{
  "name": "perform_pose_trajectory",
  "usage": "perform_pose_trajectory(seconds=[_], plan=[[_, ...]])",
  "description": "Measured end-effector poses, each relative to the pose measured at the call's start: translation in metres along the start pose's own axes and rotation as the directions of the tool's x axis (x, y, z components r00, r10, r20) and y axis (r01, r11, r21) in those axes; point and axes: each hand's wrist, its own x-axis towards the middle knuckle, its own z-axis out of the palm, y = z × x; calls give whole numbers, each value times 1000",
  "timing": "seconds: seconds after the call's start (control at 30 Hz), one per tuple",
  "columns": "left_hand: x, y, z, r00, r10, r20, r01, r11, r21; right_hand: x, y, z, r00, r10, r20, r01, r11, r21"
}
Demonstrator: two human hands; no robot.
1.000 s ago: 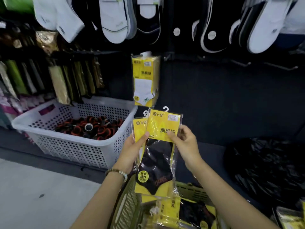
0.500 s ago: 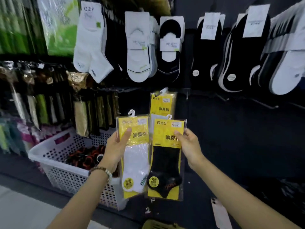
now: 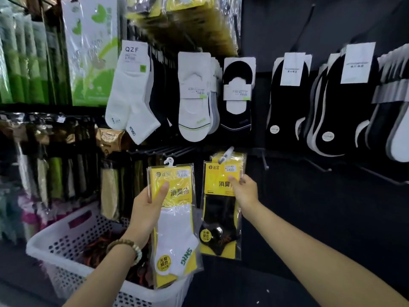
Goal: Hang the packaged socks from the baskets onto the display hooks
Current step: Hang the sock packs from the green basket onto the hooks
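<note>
My left hand grips a yellow pack of white socks by its upper left, thumb on the front; its white hanger tab points up. My right hand pinches a yellow pack of black socks at its upper right edge. That pack is raised against the display hook, right in front of another yellow pack hanging there. Whether its hanger is over the hook I cannot tell. Bare black hooks stick out to the right.
A white perforated basket with dark bundled items stands at the lower left, under my left forearm. White and black socks hang in a row above. Green and gold packets fill the left shelves. The right wall panel is dark.
Both hands rose and spread apart, so the white-sock pack and black-sock pack no longer overlap. The black pack moved up to the hook with the hanging yellow pack. The view tilted upward.
</note>
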Motion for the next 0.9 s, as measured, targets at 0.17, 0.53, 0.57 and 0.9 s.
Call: perform_pose_trajectory(seconds=[0.17, 0.53, 0.57, 0.9], plan=[[0, 0, 9, 1000, -1, 20, 1, 1000, -26, 12, 13, -7, 966, 221, -136, -210, 974, 89], [-23, 14, 34, 994, -55, 95, 67, 989, -129, -67, -13, -21, 967, 41, 250, -69, 992, 104], [-26, 16, 37, 994, -62, 91, 75, 987, -145, -75, -18, -20, 963, 10, 268, -41, 993, 110], [-48, 19, 47, 985, -148, 84, 164, 957, -240, -107, -33, -24, 963, 27, 269, -84, 976, 201]])
